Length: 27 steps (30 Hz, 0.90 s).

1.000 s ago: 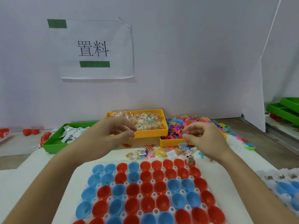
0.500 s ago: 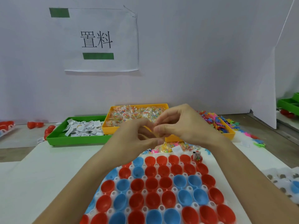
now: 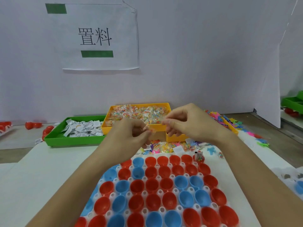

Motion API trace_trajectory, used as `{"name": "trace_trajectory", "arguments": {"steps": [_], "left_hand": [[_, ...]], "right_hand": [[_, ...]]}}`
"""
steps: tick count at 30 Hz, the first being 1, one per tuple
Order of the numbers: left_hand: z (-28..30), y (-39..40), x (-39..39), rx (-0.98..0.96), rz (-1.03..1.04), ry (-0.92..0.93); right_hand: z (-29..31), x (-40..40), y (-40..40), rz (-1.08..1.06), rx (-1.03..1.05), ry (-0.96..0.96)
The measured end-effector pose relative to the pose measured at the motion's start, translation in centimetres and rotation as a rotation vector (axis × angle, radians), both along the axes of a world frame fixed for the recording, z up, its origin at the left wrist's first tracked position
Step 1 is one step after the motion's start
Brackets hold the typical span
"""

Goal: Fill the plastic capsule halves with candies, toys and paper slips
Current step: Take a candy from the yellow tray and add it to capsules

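Head view shows both hands, left hand and right hand, pinching a candy packet above the capsule halves, seemingly separating it; next, drop it into one.

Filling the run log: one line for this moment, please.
left hand + right hand: pinch clear candy packet | above capsule halves | top-right half filled | rest look empty
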State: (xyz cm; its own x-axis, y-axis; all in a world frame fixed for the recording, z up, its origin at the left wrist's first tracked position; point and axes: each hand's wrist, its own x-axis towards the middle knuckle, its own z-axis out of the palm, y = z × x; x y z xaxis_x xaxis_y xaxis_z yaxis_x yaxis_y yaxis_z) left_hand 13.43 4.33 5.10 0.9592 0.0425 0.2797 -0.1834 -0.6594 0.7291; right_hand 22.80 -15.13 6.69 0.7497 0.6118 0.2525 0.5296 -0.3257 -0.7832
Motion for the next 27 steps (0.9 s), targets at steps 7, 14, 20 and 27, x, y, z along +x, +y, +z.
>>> {"name": "trace_trajectory", "arguments": {"steps": [7, 14, 20, 27], "left_hand": [[-0.4, 5.1, 0.0, 0.127, 0.197, 0.111], [-2.4, 6.5, 0.7, 0.191, 0.34, 0.146], [-3.6, 6.2, 1.1, 0.215, 0.342, 0.114], [-4.1, 6.0, 1.3, 0.287, 0.235, 0.156]], "right_hand": [[-1.8, 4.4, -7.5, -0.356, -0.605, -0.008], [-3.8, 5.2, -8.7, -0.505, -0.788, 0.128], [-4.5, 5.1, -7.6, -0.531, -0.804, 0.113], [-4.1, 5.3, -6.8, -0.477, -0.7, 0.015]]}}
